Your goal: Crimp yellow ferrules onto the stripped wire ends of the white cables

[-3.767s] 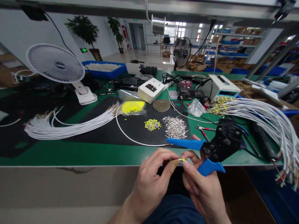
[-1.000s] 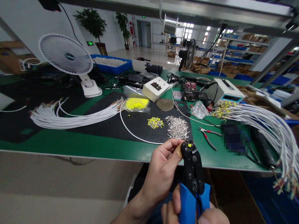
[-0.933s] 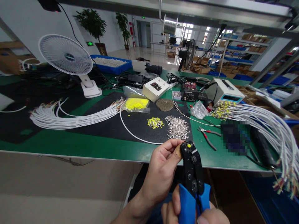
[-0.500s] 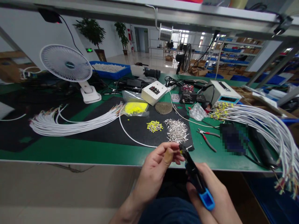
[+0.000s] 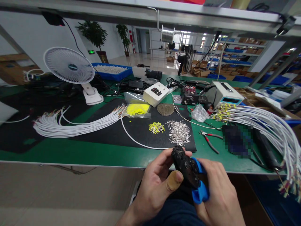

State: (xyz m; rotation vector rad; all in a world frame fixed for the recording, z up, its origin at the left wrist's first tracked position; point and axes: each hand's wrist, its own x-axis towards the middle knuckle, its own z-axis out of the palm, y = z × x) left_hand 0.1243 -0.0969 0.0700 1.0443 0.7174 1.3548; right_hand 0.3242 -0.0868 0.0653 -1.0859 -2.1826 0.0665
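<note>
On the green table (image 5: 117, 156) I can see a black mat (image 5: 98, 138), and on this mat there are white cables (image 5: 77, 129), a yellow bag (image 5: 137, 109), yellow pieces (image 5: 156, 128) and silver pins (image 5: 178, 132), while pliers (image 5: 210, 141) lie just beside it.

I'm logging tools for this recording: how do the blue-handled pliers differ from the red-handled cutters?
The blue-handled pliers are held up in the right hand, while the red-handled cutters lie on the green tabletop. The blue-handled pliers have a bulky black head; the red-handled cutters have a slimmer metal one. Both have two handles.
</note>
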